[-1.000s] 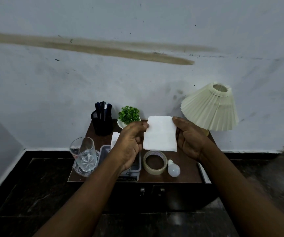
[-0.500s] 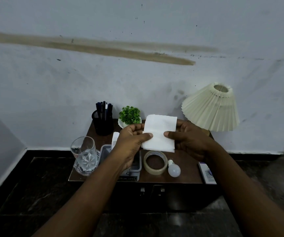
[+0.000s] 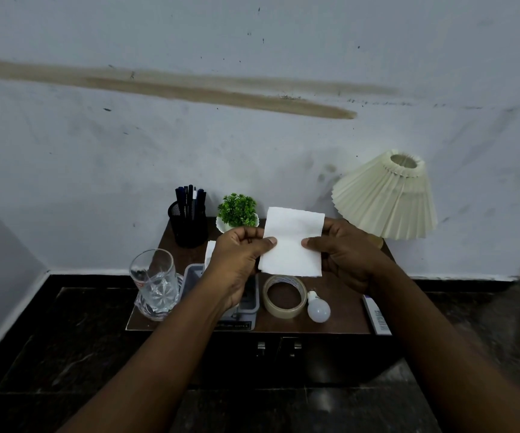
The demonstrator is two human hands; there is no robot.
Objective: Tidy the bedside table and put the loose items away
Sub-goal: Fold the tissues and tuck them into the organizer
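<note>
A folded white tissue (image 3: pixel 293 242) is held upright above the brown bedside table (image 3: pixel 343 317). My left hand (image 3: pixel 240 257) pinches its left edge with the thumb on the front. My right hand (image 3: pixel 343 254) grips its right edge the same way. Below the tissue lie a roll of clear tape (image 3: pixel 283 296) and a white light bulb (image 3: pixel 318 307). A grey box (image 3: pixel 249 303) sits partly hidden under my left wrist. A cut-glass tumbler (image 3: pixel 155 282) stands at the table's front left corner.
A black mesh pen holder (image 3: pixel 188 218) and a small green plant (image 3: pixel 237 210) stand at the back by the wall. A pleated cream lamp (image 3: pixel 387 198) rises at the right. A white barcoded packet (image 3: pixel 377 317) overhangs the right front edge. Two drawer handles (image 3: pixel 279 345) show below.
My thumbs have slid inward over the front of the tissue, which now sits slightly lower and looks narrower. Nothing on the table has moved.
</note>
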